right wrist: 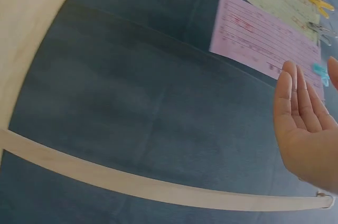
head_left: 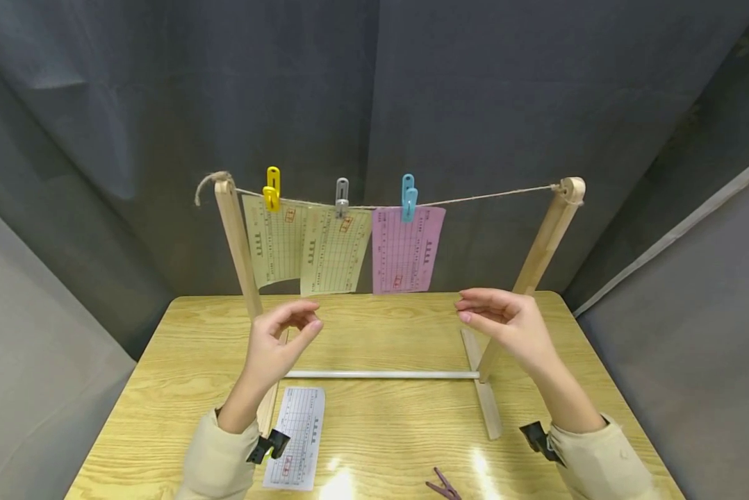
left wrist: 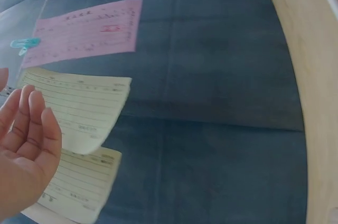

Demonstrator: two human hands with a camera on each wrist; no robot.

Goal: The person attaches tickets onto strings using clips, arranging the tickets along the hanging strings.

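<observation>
In the head view my left hand (head_left: 281, 342) is raised above the table with nothing in it, its thumb and fingers bent toward each other but apart. Opposite it, my empty right hand (head_left: 513, 325) is held the same way, fingers loosely curved. Behind them a string (head_left: 499, 195) carries three printed slips. A yellow clip (head_left: 272, 189) holds one pale yellow slip (head_left: 273, 246), and a grey clip (head_left: 342, 197) holds another yellow slip (head_left: 333, 253) overlapping it. The pink slip (head_left: 406, 253) hangs from a blue clip (head_left: 408, 197).
The string runs between a left wooden post (head_left: 237, 243) and a right post (head_left: 546, 239), joined low down by a white bar (head_left: 381, 375). On the wooden table (head_left: 381, 430) lie a white printed slip (head_left: 296, 437) and, at the front edge, a purple clothespin (head_left: 443, 484).
</observation>
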